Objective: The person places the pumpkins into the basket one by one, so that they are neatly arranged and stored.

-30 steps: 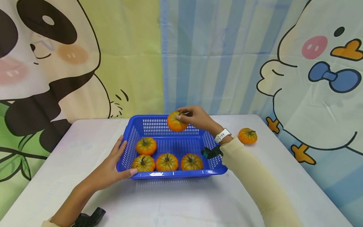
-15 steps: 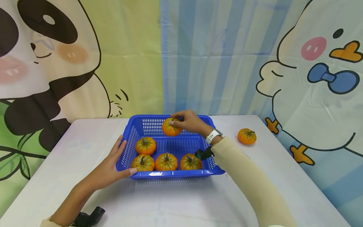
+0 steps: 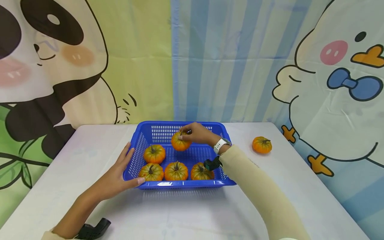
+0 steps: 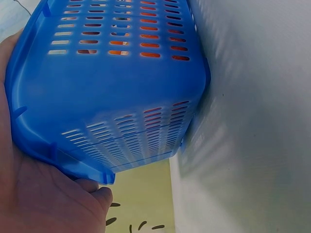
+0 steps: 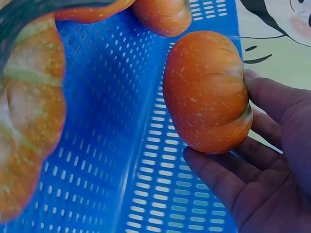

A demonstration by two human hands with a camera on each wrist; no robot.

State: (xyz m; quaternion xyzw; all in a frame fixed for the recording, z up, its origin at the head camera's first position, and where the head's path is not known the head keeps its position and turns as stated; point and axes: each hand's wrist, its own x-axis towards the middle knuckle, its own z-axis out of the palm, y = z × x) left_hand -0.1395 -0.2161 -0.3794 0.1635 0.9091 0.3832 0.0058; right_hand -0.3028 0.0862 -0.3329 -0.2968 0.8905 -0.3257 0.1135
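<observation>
In the head view a blue plastic basket stands on the white table. My right hand pinches a small orange pumpkin near its stem, above the basket floor towards the back. The right wrist view shows thumb and fingers around this pumpkin, its rounded underside facing the camera. My left hand holds the basket's front left corner, thumb on the front rim and fingers along the left side. A pumpkin sits at the basket's left, behind a front row of pumpkins.
Another pumpkin lies on the table to the right of the basket. Behind the table hangs a cartoon curtain. The right wrist camera overlaps the front right pumpkin.
My right hand has moved left and then lower with the pumpkin, bringing it down into the basket. The left hand has stayed at the corner.
</observation>
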